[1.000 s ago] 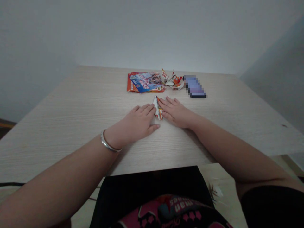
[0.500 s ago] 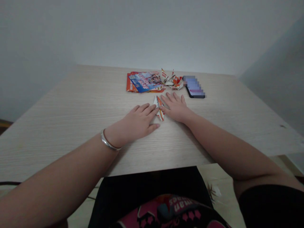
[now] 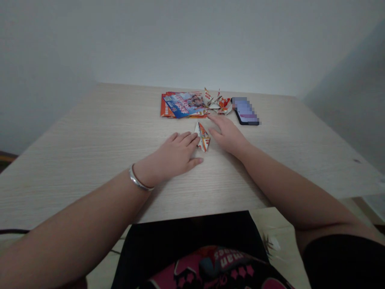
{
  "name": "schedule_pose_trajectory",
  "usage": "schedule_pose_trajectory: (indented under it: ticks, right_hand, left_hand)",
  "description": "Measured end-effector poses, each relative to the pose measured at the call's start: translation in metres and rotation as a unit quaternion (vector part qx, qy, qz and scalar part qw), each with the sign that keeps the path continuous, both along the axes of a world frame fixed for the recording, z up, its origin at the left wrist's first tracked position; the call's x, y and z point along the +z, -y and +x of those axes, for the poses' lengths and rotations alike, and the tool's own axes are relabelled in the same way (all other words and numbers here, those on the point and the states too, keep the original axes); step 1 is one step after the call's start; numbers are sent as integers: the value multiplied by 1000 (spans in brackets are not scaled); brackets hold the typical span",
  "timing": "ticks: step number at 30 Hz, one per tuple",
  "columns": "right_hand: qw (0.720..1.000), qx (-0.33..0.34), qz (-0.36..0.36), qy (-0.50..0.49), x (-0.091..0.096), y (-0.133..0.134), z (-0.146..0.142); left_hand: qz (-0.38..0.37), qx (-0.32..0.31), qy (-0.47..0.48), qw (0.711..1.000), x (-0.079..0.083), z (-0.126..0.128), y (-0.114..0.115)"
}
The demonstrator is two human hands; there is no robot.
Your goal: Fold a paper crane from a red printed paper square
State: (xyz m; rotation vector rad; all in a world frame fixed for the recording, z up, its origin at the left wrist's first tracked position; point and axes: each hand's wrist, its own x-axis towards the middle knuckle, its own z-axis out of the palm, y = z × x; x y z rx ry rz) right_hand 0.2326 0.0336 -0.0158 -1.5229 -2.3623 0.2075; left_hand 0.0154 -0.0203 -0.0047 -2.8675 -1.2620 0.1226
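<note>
A small folded piece of printed paper (image 3: 204, 138), white with orange and red, lies on the table between my hands. It has a pointed, roughly diamond shape. My left hand (image 3: 177, 154) rests flat on the table, its fingertips on the paper's left side and its thumb stretched out below. My right hand (image 3: 227, 134) is just right of the paper, fingers extended and thumb apart, with a small gap to the paper's edge. Nothing shows in its grasp.
Behind the hands lies a stack of printed leaflets (image 3: 183, 105), a blue one on top. Folded paper pieces (image 3: 221, 105) with pointed tips sit beside it. A phone (image 3: 246, 111) lies to their right. The pale wooden table (image 3: 90, 132) meets a wall at the back.
My right hand has come off the folded paper and shifted slightly right, its fingers drawn closer together. More of the paper's right side shows. The left hand stays in place.
</note>
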Motion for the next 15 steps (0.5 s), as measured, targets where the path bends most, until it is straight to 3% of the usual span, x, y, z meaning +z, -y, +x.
schedule_pose_trajectory:
  ticks: [4,8,15]
  right_hand:
    - [992,35,-76,92,-2,5,-8]
    - [985,56,-106,125,-4,7,-7]
    - [990,39,-64,120,-1,12,-4]
  left_hand:
    - [-10,17,-4,1000,-2,0,1]
    - [-3,0,7,1000,-6,-4,-4]
    - [15,12,21,1000,-6,-8,-9]
